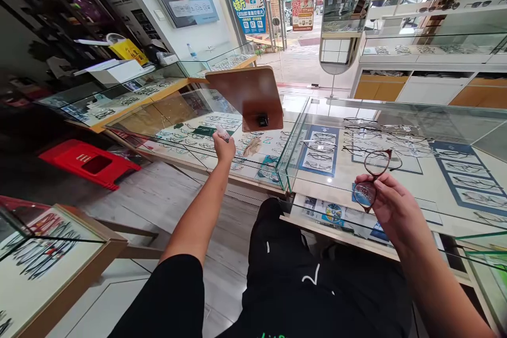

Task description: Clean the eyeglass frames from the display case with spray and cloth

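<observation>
On the right, my right hand [392, 198] pinches a pair of brown-rimmed eyeglasses [377, 163] near the bridge, with the frame turned nearly upright above the glass counter. One lens shows small whitish marks. My left arm reaches forward over the other counter, and my left hand [224, 148] is closed around a small whitish, see-through bottle [223, 131]; most of it is hidden by the fingers. Just beyond that hand stands a tilted brown board on a stand [249, 90], like the back of a tabletop mirror.
Glass display cases [293, 169] hold rows of eyeglasses, some on blue trays [320, 150]. A beige cloth [252, 146] lies near my left hand. To the left are a red plastic stool [85, 161] and a low display table [79, 290]. A tall mirror [336, 53] stands ahead.
</observation>
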A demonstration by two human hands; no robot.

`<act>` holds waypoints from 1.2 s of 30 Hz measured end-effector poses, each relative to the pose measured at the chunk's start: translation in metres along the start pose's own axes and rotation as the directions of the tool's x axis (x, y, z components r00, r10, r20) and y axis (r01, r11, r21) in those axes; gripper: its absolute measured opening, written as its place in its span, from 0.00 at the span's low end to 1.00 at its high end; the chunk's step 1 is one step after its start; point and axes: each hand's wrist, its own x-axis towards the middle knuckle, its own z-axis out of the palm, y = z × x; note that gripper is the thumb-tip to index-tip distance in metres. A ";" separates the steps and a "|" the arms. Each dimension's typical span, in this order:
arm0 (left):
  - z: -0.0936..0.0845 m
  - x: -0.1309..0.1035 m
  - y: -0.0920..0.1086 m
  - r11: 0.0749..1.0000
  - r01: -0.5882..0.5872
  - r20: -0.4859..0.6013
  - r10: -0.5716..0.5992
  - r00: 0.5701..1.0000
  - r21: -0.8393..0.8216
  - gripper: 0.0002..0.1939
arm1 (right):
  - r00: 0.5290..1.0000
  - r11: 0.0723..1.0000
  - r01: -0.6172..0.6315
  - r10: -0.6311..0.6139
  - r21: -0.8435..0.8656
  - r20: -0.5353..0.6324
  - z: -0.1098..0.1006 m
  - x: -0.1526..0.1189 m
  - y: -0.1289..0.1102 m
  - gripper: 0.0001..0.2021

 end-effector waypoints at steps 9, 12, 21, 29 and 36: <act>-0.016 -0.067 0.039 0.867 -0.486 0.205 0.459 0.864 0.109 0.16 | 1.000 0.999 -0.017 0.016 -0.048 -0.027 -0.004 0.001 0.001 0.09; -0.009 -0.073 0.046 0.836 -0.520 0.435 0.409 0.802 0.173 0.18 | 1.000 0.998 -0.013 0.012 -0.065 -0.027 -0.003 0.002 0.002 0.08; -0.011 -0.055 0.041 0.990 -0.130 0.361 0.142 0.922 -0.059 0.09 | 0.999 0.999 -0.014 0.012 -0.052 -0.036 -0.008 -0.001 0.002 0.08; -0.019 -0.057 0.045 0.913 0.224 0.457 -0.047 0.888 -0.342 0.19 | 1.000 0.998 -0.008 0.007 -0.064 -0.020 -0.008 -0.001 0.005 0.09; -0.029 -0.054 0.062 0.646 0.594 0.675 -0.161 0.720 -0.480 0.16 | 1.000 0.998 -0.008 0.006 -0.060 -0.020 -0.006 -0.004 0.004 0.09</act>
